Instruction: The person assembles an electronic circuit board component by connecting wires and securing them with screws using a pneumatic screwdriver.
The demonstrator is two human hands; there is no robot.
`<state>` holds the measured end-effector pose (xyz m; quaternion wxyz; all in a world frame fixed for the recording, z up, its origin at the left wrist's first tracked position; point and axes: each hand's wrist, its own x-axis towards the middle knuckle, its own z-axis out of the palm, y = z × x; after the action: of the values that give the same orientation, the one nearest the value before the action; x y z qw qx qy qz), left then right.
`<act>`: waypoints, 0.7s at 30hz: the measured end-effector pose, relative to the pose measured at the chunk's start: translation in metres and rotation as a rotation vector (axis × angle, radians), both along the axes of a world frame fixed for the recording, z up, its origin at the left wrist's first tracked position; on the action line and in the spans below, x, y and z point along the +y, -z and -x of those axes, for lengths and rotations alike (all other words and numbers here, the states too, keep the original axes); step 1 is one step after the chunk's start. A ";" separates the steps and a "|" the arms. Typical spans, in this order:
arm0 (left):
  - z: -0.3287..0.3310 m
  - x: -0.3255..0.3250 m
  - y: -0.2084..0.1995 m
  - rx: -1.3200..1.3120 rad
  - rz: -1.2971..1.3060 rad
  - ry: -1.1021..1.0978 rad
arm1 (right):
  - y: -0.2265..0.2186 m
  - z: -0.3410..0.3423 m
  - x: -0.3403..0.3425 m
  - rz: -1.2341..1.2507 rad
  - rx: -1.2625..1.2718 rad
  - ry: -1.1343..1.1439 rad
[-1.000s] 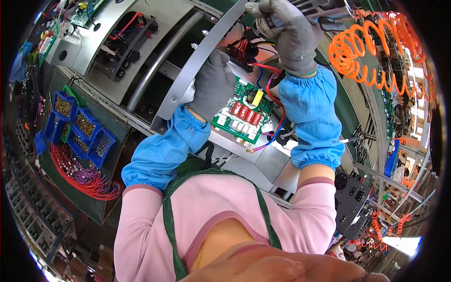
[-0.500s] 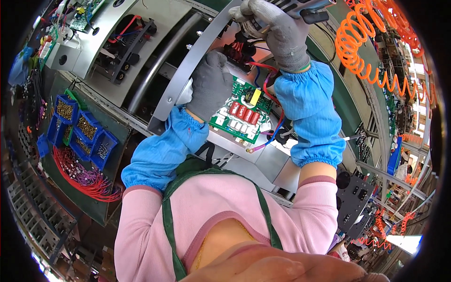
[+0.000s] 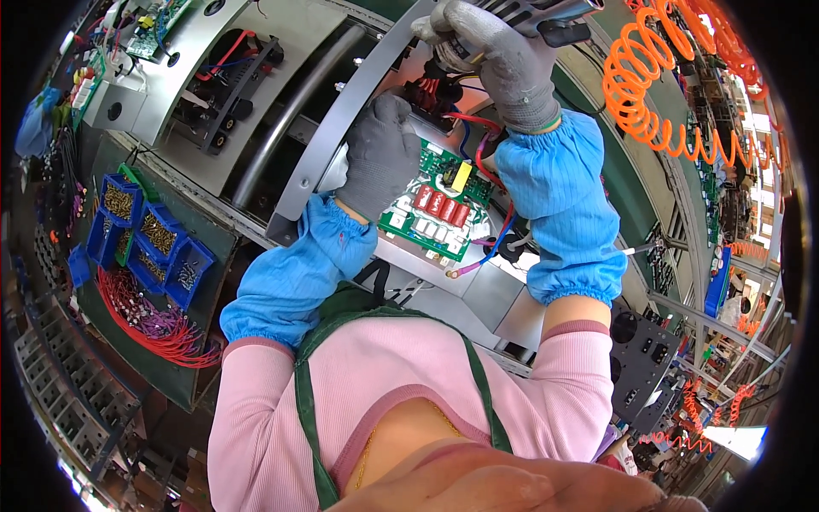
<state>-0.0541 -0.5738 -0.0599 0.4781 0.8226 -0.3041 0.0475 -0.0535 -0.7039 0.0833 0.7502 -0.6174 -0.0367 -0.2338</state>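
My right hand [image 3: 516, 72], in a grey work glove, is closed around a metallic, rounded tool [image 3: 458, 53], which looks like a power driver. A dark ribbed body [image 3: 529, 12] with a silver end shows beyond the hand. My left hand [image 3: 381, 158], also gloved, reaches inside the grey metal housing [image 3: 333, 128] with its fingers curled. Whatever its fingertips hold is hidden. Close by its right side lies a green circuit board [image 3: 437, 230] with red capacitors and a yellow part. Red and blue wires [image 3: 488, 145] run beside the board, below my right hand.
Blue bins [image 3: 158, 235] of screws stand at the left, above a bundle of red and purple wires [image 3: 158, 324]. A second metal housing [image 3: 209, 94] lies at the far left. Orange coiled hoses [image 3: 636, 94] hang at the upper right. A black panel [image 3: 640, 367] stands at the right.
My right hand and the tool have shifted very slightly left. My left hand stays curled in nearly the same place inside the housing.
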 end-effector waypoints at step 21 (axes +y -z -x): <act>-0.001 0.001 -0.003 -0.018 -0.033 0.016 | 0.001 -0.020 -0.003 0.211 -0.280 -0.141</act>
<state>-0.0531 -0.5729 -0.0569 0.4622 0.8274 -0.3157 0.0461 -0.0336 -0.7073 0.0819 0.6835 -0.6499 -0.2082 -0.2591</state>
